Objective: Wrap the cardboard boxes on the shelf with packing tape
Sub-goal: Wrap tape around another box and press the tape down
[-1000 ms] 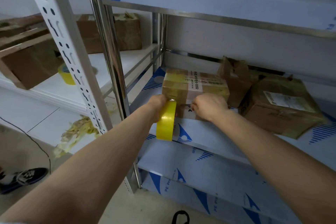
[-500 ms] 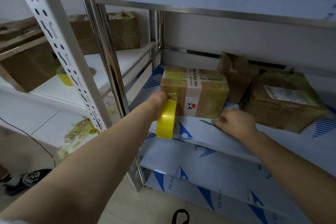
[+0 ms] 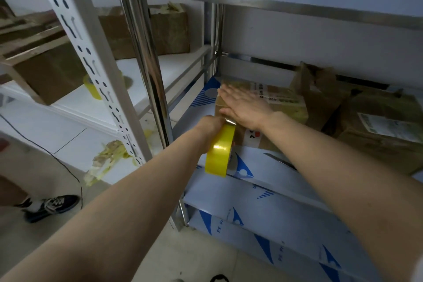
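A small cardboard box (image 3: 288, 103), partly covered in yellowish tape and bearing a white label, sits on the steel shelf (image 3: 270, 167) near its front left corner. My left hand (image 3: 209, 126) grips a yellow tape roll (image 3: 219, 151) at the box's front left edge; a short strip runs from the roll to the box. My right hand (image 3: 245, 105) lies flat with straight fingers on the box's top left part, pressing down. A thin dark blade-like tool (image 3: 278, 160) lies on the shelf in front of the box.
Two more taped boxes stand to the right: a crumpled one (image 3: 318, 94) behind and a large one (image 3: 384, 130). A second rack at left holds boxes (image 3: 50, 71) and another yellow roll (image 3: 91, 87). Tape scraps (image 3: 107, 160), a cable and a person's shoe (image 3: 50, 206) are on the floor.
My right hand rose from the shelf in front of the box, leaving the tool there, and now presses flat on the box top. The left hand and roll stayed at the box's corner.
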The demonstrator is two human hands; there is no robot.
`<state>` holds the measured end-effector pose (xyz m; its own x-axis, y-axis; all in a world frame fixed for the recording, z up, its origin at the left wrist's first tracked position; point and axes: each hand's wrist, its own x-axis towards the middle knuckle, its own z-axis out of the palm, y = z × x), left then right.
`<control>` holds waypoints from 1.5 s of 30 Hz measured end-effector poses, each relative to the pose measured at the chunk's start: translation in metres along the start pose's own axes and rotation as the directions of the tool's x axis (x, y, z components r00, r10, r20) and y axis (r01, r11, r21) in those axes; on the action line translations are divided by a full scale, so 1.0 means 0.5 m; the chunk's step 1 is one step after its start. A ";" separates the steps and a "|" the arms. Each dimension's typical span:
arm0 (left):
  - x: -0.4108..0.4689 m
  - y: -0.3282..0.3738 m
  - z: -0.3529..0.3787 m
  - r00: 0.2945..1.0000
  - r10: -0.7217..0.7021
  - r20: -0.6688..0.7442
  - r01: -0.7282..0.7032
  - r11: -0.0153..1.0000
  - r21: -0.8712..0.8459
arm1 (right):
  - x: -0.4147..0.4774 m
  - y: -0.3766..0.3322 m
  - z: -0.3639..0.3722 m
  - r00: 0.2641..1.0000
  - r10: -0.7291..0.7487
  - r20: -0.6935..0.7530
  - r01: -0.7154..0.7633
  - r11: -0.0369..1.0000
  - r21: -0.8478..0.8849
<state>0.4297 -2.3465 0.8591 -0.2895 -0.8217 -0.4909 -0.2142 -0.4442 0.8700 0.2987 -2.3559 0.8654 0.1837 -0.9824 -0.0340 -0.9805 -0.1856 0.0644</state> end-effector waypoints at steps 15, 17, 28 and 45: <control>-0.049 0.006 -0.043 0.997 -0.062 -0.050 0.072 0.970 0.233 | 0.005 -0.014 0.013 0.997 0.039 -0.071 -0.042 0.998 -0.051; -0.046 0.007 -0.047 0.996 -0.066 -0.067 0.079 0.971 0.226 | 0.007 -0.019 0.014 0.996 0.041 -0.078 -0.048 0.994 -0.095; -0.055 0.011 -0.071 0.993 -0.052 -0.105 0.073 0.975 0.210 | 0.002 -0.004 0.007 0.999 0.032 0.030 -0.032 0.999 -0.018; -0.044 0.015 -0.084 0.995 -0.044 -0.092 0.059 0.985 0.165 | 0.008 -0.008 0.006 0.999 0.028 0.031 -0.029 0.999 0.035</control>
<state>0.4738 -2.3468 0.8783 -0.1925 -0.8308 -0.5222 -0.3817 -0.4268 0.8198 0.3030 -2.3590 0.8618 0.1544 -0.9860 -0.0630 -0.9872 -0.1565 0.0307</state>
